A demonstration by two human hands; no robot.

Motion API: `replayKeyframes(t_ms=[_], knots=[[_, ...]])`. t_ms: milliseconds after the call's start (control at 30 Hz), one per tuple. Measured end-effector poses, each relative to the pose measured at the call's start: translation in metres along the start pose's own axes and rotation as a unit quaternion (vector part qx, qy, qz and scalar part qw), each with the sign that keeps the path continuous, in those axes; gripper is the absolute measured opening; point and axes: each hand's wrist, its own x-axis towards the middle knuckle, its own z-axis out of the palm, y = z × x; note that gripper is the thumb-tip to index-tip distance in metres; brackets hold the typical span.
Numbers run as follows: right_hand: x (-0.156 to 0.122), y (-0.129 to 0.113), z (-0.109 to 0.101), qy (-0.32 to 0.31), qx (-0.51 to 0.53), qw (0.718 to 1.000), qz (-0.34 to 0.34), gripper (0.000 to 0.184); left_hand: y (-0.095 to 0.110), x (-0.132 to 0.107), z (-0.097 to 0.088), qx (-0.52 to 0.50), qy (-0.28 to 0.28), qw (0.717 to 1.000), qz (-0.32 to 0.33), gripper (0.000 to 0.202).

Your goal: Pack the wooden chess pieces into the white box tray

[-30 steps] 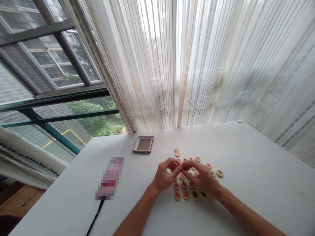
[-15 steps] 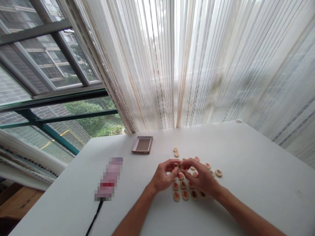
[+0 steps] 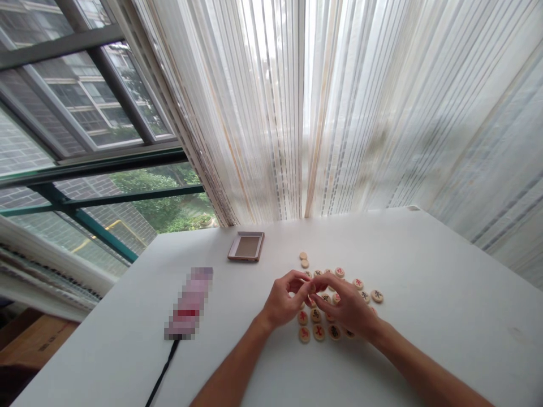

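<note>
holding one small round wooden piece (image 3: 313,288) between them, the left hand (image 3: 286,299) and the right hand (image 3: 350,308) meet above the counter (image 3: 445,294) in the head view. the left grip is closed, thumb and fingers pinching the piece from the left; the right grip is closed on it from the right, fingertips close against the other hand's. what marking that piece carries cannot be told.

under and around the hands lie round pieces with red or black characters, roughly in rows. the nearest row runs from a red piece (image 3: 304,334) at the left to a black piece (image 3: 349,334), partly hidden by the right hand. beyond the fingers, a red piece (image 3: 339,272) ends the far row at its right. out to the right of the right hand sit a red piece and two black ones, the rightmost black piece (image 3: 377,296) a little apart. two pale pieces (image 3: 304,260) lie on the far side, just beside each other.

farther left is a shallow box (image 3: 260,249), and nearer, a blurred pink object (image 3: 192,299) with a black cord (image 3: 162,373). striped curtains (image 3: 305,113) hang behind.
</note>
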Motion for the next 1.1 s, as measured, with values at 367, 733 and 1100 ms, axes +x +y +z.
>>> replayKeyframes(t_ms=[367,733,1100], knots=[[0.0007,0.0034,-0.0004,0.021,-0.015,1.0,0.0,0.013,-0.0002,0.0,-0.0018,0.023,-0.017,0.999,0.013,0.032],[0.0017,-0.0016,-0.0008,0.012,-0.019,1.0,-0.007,0.013,0.0068,-0.0002,-0.0025,0.036,-0.004,0.999,0.011,0.027],[0.0026,-0.0009,-0.002,0.021,-0.011,1.0,-0.011,0.014,0.0076,-0.0011,-0.0022,0.049,-0.006,0.999,0.02,0.028]])
